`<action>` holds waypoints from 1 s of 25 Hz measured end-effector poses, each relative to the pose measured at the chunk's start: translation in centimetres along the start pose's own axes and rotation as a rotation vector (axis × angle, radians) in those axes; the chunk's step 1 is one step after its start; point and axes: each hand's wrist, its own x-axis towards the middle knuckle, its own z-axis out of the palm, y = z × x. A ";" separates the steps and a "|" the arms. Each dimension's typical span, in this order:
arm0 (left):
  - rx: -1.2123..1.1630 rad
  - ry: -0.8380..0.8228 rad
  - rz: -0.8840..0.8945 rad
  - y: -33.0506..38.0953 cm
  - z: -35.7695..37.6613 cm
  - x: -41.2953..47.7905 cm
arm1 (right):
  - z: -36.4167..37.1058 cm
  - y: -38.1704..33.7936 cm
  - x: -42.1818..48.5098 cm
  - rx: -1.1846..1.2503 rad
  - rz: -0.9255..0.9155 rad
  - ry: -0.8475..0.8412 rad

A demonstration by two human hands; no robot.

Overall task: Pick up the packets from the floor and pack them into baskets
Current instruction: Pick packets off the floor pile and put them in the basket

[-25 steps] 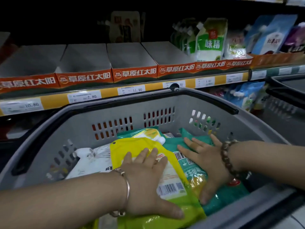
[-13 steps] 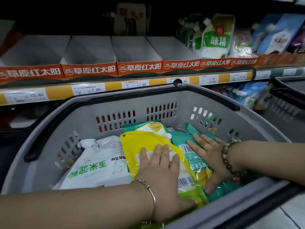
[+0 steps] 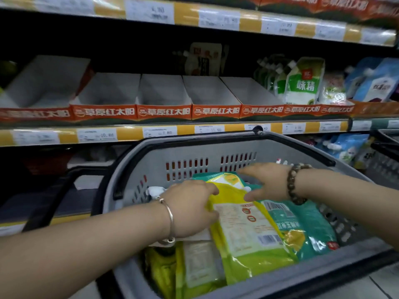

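A grey plastic basket [image 3: 194,151] with black handles stands in front of me, filled with packets. A yellow-green packet [image 3: 244,229] lies on top, beside a teal packet [image 3: 302,225] on its right; more yellow packets [image 3: 194,270] lie lower left. My left hand [image 3: 190,208] grips the left edge of the yellow-green packet, fingers curled over it. My right hand [image 3: 265,182] hovers over the packets near the basket's far side, fingers straight and spread, holding nothing. A white spout [image 3: 154,190] of another packet shows behind my left wrist.
Store shelves [image 3: 194,130] with yellow price strips run behind the basket. Empty white display boxes [image 3: 164,93] with orange fronts sit on the middle shelf; green-and-white pouches [image 3: 302,83] and blue pouches [image 3: 375,80] stand at the right. A second basket [image 3: 386,147] shows at the right edge.
The view has tilted up and the basket sits lower. My left hand has gone from pressing flat on the yellow-green packet to gripping its edge. My right hand has lifted off the teal packet.
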 end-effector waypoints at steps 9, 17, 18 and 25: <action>-0.120 0.265 -0.239 -10.1 -7.0 -11.8 | -5.3 -17.4 2.9 0.097 -0.199 0.295; -0.127 0.386 -0.441 -20.5 -8.9 -28.3 | -8.3 -37.0 5.0 0.183 -0.382 0.354; -0.122 0.398 -0.467 -21.7 -8.7 -30.4 | -8.0 -39.8 5.4 0.178 -0.414 0.337; -0.091 0.394 -0.697 -28.9 -4.6 -43.0 | -3.8 -55.9 7.8 0.082 -0.556 0.222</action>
